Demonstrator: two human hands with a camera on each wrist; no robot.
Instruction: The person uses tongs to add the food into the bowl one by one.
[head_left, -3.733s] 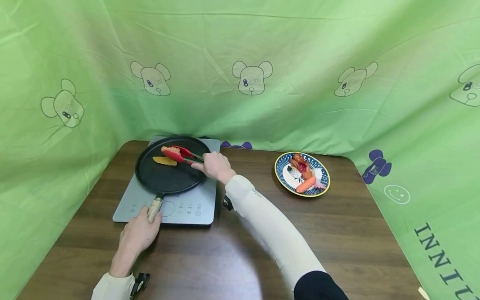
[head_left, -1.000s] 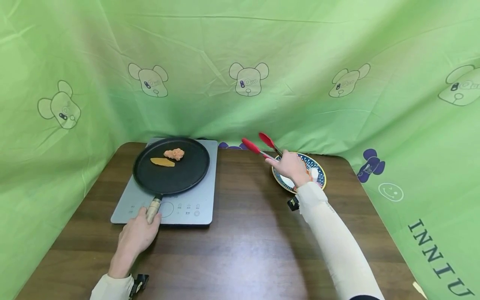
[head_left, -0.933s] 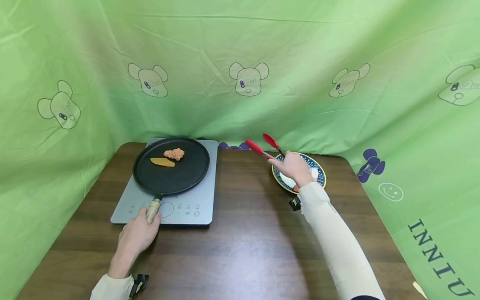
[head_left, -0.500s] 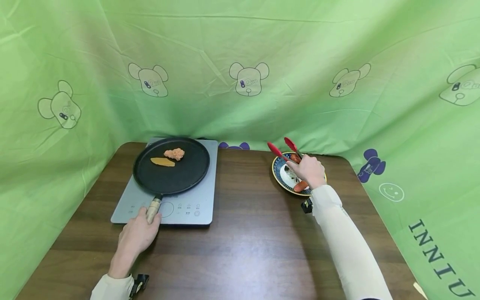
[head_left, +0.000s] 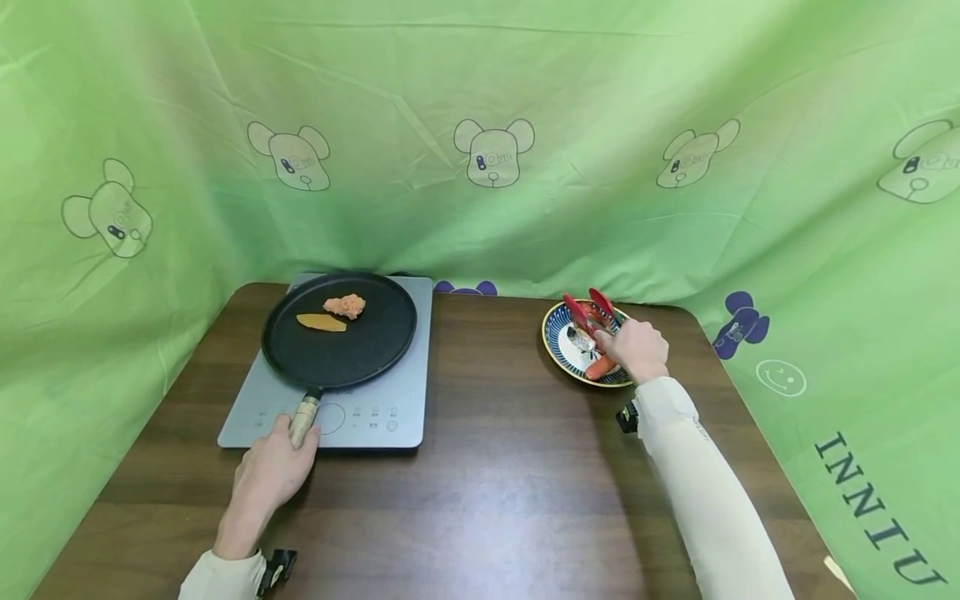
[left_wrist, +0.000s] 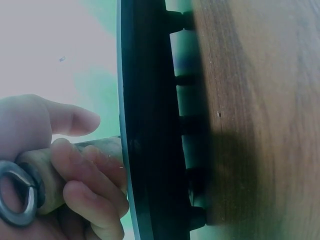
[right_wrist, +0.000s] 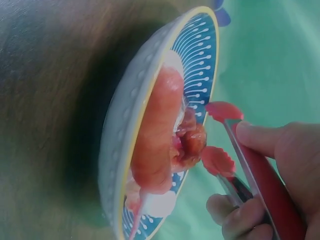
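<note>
My left hand (head_left: 273, 467) grips the handle (head_left: 303, 422) of a round black frying pan (head_left: 345, 354), its fingers curled round it in the left wrist view. On the pan lie a pinkish lumpy piece of food (head_left: 345, 306) and a flat yellow-orange piece (head_left: 321, 322). My right hand (head_left: 637, 350) holds red-tipped tongs (right_wrist: 270, 185), their tips spread apart. Those tips are over the back of a blue-patterned plate (head_left: 551, 354), close to a reddish-brown glazed piece of food (right_wrist: 192, 142). A sausage (right_wrist: 157, 132) lies at the plate's near side, beside a silvery fish-like piece (head_left: 582, 340) and white pieces.
Under the pan is a grey induction cooktop (head_left: 397, 396), raised on feet. The brown wooden table (head_left: 480, 492) has a green printed curtain (head_left: 495, 225) hanging behind and along its sides.
The right hand has carried the tongs from the pan to the plate, then rightward and lower over it. The pinkish piece was released onto the pan. The left hand has stayed on the handle.
</note>
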